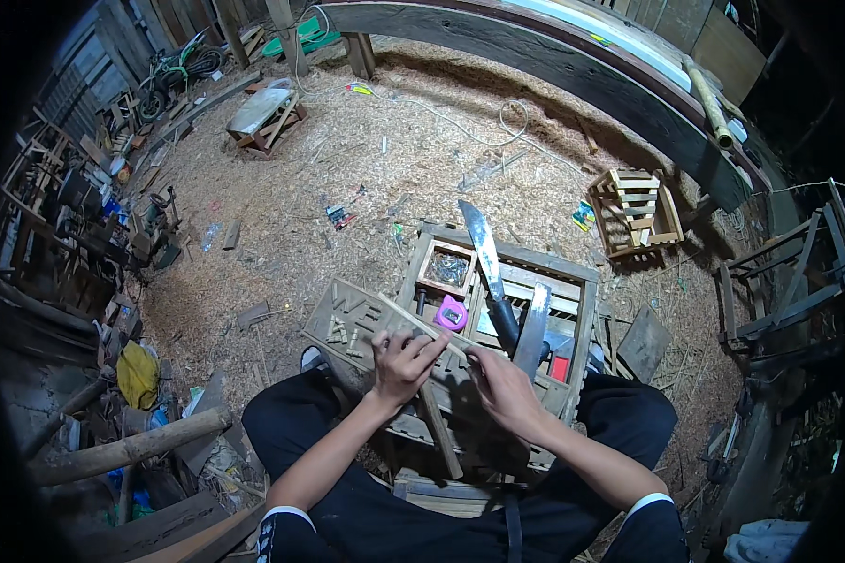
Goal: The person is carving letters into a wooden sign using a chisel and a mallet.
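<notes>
A thin wooden strip (422, 323) slants across the low slatted wooden bench in front of me. My right hand (505, 387) pinches its near right end. Curled over its middle, the fingers of my left hand (402, 364) grip it from the near side. Under and left of the strip is a flat board (321, 324) bearing several small wood pieces (345, 338). Below my left hand a wooden stick (438, 433) points toward me. Just beyond the hands sits a pink tape measure (451, 313). A large black-handled knife (483, 246) and a broad metal blade (532, 330) lie to the right.
A small wooden box of nails (448, 267) occupies the bench's far left. Wood shavings cover the ground (282, 206). A slatted crate (637, 214) stands at right, a small stool (263, 114) far left. A heavy beam (554, 56) spans the back; clutter lines the left side.
</notes>
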`<state>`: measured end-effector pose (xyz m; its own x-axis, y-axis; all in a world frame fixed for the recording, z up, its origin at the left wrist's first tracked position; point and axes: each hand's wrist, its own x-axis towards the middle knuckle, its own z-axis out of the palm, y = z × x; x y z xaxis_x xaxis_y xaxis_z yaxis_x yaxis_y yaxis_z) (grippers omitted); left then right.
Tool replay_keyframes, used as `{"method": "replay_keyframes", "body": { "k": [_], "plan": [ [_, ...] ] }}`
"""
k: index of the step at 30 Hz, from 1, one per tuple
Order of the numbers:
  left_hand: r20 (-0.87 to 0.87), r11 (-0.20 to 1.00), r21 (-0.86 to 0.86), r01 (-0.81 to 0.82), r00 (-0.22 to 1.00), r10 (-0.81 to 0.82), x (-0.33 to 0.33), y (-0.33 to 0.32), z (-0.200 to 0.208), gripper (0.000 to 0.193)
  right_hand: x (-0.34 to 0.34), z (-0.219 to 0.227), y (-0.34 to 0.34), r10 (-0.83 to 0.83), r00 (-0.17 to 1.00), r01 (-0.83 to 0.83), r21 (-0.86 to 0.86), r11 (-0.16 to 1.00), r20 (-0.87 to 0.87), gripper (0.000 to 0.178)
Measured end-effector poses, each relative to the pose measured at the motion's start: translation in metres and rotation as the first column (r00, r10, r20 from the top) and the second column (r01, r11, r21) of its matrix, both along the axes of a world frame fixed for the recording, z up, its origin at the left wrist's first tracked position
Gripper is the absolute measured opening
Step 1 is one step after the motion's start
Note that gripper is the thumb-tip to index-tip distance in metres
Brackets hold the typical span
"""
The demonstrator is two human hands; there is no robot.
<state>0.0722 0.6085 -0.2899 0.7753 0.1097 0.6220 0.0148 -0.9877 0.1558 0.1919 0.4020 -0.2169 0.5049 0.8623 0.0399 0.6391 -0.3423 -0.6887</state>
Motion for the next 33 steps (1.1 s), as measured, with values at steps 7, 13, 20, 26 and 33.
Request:
{"method": "replay_keyframes", "body": {
  "k": [7, 13, 20, 26, 33],
  "plan": [
    [0.031, 0.984, -0.091, -0.15, 0.988, 0.154, 0.005, 0.011, 0.015, 0.036, 0.011, -0.002, 0.0, -0.094, 0.996, 0.093, 0.072, 0.993, 0.0, 0.027],
    [0.082, 0.957, -0.134, -0.257, 0.959, 0.269, -0.004, 0.014, 0.011, 0.037, 0.012, 0.011, 0.003, -0.166, 0.982, 0.163, 0.04, 0.986, 0.086, 0.021],
    [0.044, 0.953, -0.294, 0.068, 0.997, -0.057, 0.001, 0.014, 0.013, 0.028, 0.02, -0.006, -0.002, -0.003, 0.994, -0.003, 0.05, 0.999, 0.11, 0.02],
    [0.01, 0.891, -0.443, 0.103, 0.994, -0.11, 0.001, 0.013, 0.013, 0.022, 0.017, -0.007, -0.003, -0.021, 0.992, 0.029, 0.061, 0.998, -0.123, 0.02],
    [-0.11, 0.901, -0.41, 0.14, 0.973, -0.202, -0.002, 0.028, 0.021, 0.038, 0.02, -0.006, -0.01, 0.024, 1.0, -0.026, -0.081, 0.996, -0.018, 0.02]
  ]
}}
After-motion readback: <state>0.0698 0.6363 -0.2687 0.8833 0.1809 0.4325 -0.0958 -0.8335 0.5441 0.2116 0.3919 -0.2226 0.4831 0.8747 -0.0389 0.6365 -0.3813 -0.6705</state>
